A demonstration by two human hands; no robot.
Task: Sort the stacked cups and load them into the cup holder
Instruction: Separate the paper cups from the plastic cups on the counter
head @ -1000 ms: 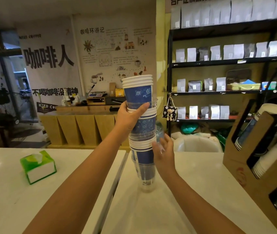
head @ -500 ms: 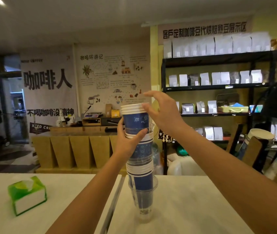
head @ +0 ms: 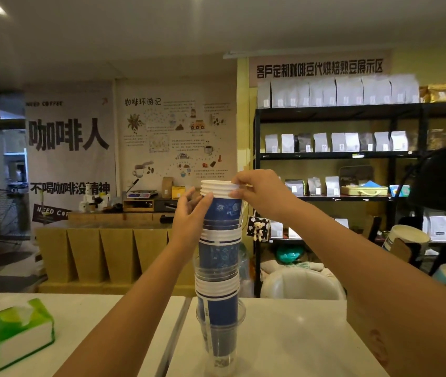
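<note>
Now your right hand (head: 260, 194) pinches the top rims of the cup stack (head: 219, 254), your left hand (head: 189, 221) gripping higher than before. Stack stands by the near edge of the tabletop (head: 298, 336), base indistinct.

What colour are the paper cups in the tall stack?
The paper cups are dark blue with pale flowery prints and white rims, clearest in the head view.

Right hand (head: 260, 196) now at top of cup stack (head: 219, 255).
</note>
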